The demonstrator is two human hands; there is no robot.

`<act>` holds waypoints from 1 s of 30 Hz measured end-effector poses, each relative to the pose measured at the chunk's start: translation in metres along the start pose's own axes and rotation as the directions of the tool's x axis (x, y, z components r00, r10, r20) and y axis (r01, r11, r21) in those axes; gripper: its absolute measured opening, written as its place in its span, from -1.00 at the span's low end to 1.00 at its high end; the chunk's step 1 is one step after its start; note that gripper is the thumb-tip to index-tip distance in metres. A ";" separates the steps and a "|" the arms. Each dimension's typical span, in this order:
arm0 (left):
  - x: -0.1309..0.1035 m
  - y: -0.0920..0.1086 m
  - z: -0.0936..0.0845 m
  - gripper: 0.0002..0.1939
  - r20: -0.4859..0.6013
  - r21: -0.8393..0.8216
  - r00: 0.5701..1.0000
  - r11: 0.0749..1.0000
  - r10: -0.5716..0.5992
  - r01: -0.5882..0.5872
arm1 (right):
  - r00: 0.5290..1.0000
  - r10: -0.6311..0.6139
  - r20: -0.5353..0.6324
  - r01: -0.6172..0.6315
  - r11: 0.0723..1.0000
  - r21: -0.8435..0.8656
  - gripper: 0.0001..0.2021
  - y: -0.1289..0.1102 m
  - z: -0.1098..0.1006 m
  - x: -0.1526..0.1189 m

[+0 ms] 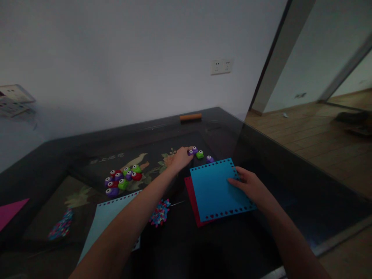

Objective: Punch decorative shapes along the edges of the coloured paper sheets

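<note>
My left hand (180, 157) reaches across the table, its fingers curled against a small purple toy with a bulging eye (190, 152). Right beside it sit another purple eye toy (195, 149) and a green one (200, 154). A further purple eye toy (209, 159) lies just behind the blue sheet. My right hand (245, 183) pinches the right edge of the blue sheet with punched holes (216, 192), thumb on top. Under that sheet, a red sheet (193, 201) sticks out at the left and bottom.
A cluster of purple, red and green eye toys (122, 178) sits left. Beneath my left forearm are a pale blue punched sheet (107, 217) and a pile of small coloured pieces (161, 213). Another pile (61, 225) and a pink sheet (11, 211) lie far left; an orange-brown stick (190, 117) lies behind.
</note>
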State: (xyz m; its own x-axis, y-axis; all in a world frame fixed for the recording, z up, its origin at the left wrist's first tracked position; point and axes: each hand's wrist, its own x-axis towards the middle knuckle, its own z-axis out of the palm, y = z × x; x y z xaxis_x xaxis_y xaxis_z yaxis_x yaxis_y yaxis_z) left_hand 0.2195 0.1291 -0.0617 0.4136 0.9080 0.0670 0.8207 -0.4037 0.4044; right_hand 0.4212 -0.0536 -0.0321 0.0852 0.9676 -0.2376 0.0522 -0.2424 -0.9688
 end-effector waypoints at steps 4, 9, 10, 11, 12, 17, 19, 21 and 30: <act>-0.001 0.000 0.000 -0.69 -0.020 0.007 1.000 1.000 0.020 -0.020 | 1.000 0.009 -0.014 -0.009 1.000 -0.007 -0.68 0.001 0.000 0.000; -0.003 0.001 0.000 -0.73 -0.058 -0.003 0.996 0.998 0.069 -0.070 | 0.999 -0.013 -0.046 0.011 0.999 -0.044 -0.69 0.003 -0.001 0.000; -0.003 0.001 0.000 -0.72 -0.063 -0.005 0.995 0.997 0.080 -0.080 | 0.998 -0.019 -0.053 0.016 0.999 -0.051 -0.69 0.003 -0.001 0.000; -0.003 0.001 0.000 -0.71 -0.066 -0.006 0.994 0.996 0.090 -0.090 | 0.998 -0.022 -0.058 0.019 0.998 -0.054 -0.69 0.004 -0.001 0.000; -0.003 0.001 0.000 -0.69 -0.066 -0.008 0.993 0.995 0.099 -0.099 | 0.998 -0.023 -0.061 0.020 0.998 -0.053 -0.69 0.004 0.000 0.000; -0.002 -0.002 0.001 -0.64 -0.072 -0.009 0.990 0.992 0.124 -0.125 | 0.999 -0.014 -0.052 0.012 0.999 -0.031 -0.68 0.004 0.000 0.002; -0.001 -0.004 0.003 -0.65 -0.081 -0.008 0.990 0.993 0.114 -0.115 | 0.999 -0.003 -0.049 0.002 1.000 -0.023 -0.66 0.005 0.000 0.003; 0.000 -0.004 0.004 -0.64 -0.087 -0.009 0.991 0.994 0.105 -0.106 | 0.999 0.001 -0.049 -0.001 1.000 -0.014 -0.64 0.006 0.000 0.003; 0.012 -0.001 0.006 -0.70 -0.019 -0.023 0.988 0.988 0.152 -0.153 | 0.999 -0.030 -0.038 0.028 0.999 -0.034 -0.69 0.004 0.001 0.001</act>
State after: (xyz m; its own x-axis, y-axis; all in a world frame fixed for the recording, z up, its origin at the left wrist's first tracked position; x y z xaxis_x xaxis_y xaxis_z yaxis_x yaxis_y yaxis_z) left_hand 0.2265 0.1400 -0.0669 0.5259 0.8380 0.1454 0.7385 -0.5347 0.4107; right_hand 0.4207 -0.0534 -0.0362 0.1215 0.9710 -0.2059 0.0880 -0.2172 -0.9722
